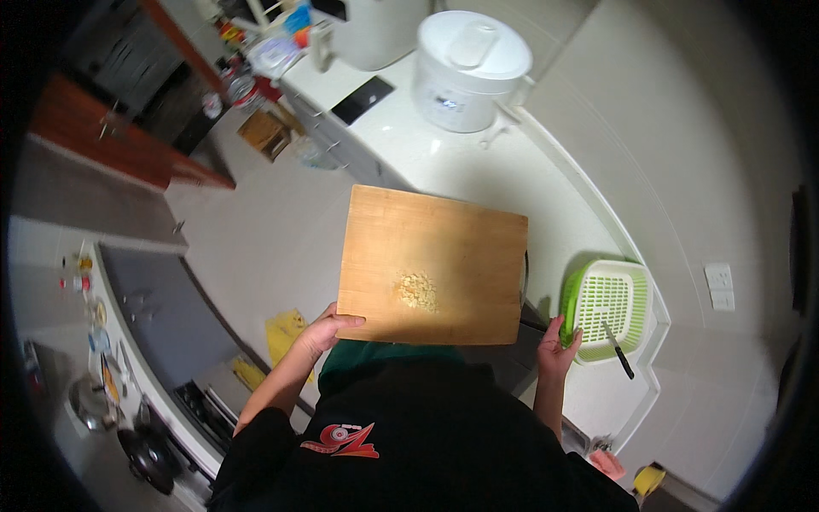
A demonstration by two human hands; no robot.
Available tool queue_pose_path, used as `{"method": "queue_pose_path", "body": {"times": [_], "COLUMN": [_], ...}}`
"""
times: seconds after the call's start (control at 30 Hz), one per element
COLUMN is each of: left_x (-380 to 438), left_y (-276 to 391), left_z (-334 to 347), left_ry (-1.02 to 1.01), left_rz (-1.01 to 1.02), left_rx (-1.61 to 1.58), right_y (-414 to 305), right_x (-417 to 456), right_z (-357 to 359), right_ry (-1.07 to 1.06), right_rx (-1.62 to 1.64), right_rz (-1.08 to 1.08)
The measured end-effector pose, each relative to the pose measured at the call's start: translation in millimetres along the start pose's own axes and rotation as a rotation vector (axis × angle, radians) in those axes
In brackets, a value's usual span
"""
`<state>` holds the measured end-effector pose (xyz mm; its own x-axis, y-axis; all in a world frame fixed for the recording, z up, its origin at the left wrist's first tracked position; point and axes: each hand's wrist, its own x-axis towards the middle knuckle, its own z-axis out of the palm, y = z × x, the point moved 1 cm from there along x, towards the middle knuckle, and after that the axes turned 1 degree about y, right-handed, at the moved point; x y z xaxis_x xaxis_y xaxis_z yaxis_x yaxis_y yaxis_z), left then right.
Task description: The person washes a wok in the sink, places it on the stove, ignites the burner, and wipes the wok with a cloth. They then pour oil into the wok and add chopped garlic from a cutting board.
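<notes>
My left hand (326, 328) grips the near left corner of a wooden cutting board (448, 243), thumb on top. The board is held out in front of my body, partly over the floor and the counter edge. A small heap of finely chopped pale food, which looks like garlic (417, 291), lies on it. My right hand (558, 347) is off the board, fingers apart, at the near left edge of a green basin with a white strainer basket (608, 301). Whether the fingertips touch the basin is unclear. A knife with a black handle (619, 355) rests across the strainer's near edge.
On the white counter (512, 173) stand a white rice cooker (470, 77) and a black phone (363, 100). A wall with a socket (719, 286) bounds the right. Behind on the left are a lidded black pan (150, 457) and a steel pot (93, 403). A wooden stool (264, 133) stands on the floor.
</notes>
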<state>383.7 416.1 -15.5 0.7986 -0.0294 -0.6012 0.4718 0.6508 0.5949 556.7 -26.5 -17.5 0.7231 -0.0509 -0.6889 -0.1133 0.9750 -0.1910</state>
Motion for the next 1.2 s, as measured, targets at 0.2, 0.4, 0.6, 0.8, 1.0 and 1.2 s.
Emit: {"method": "queue_pose_path", "body": {"times": [0.2,0.4,0.6,0.8,1.0,1.2], "left_x": [-76.5,-173.3,-290.4,-390.0,-453.0,-512.3], "left_y": [-24.8,-46.9,-52.2,-72.6,-89.5,-107.5], "left_z": [-46.2,-84.3,-129.6,-152.6,-155.3,-142.9], "left_ry": [0.116,0.232,0.281,0.449,0.659,0.985], "left_rz": [0.117,0.334,0.6,0.838,1.111,1.346], "left_rx": [-0.222,-0.462,-0.482,-0.617,-0.788,-0.96], "right_y": [119.2,255.9,376.7,488.0,591.4,660.1], "right_x": [-60.8,-151.3,-260.6,-369.0,-455.3,-563.2], "right_z": [45.8,75.0,68.6,64.2,52.4,25.7], "right_ry": [-0.532,-1.802,-2.663,-3.206,-3.666,-3.873], "right_rx": [-1.059,-2.014,-1.875,-1.563,-1.062,-0.185], "right_rz": [-0.018,-0.25,0.221,0.442,0.603,0.672]}}
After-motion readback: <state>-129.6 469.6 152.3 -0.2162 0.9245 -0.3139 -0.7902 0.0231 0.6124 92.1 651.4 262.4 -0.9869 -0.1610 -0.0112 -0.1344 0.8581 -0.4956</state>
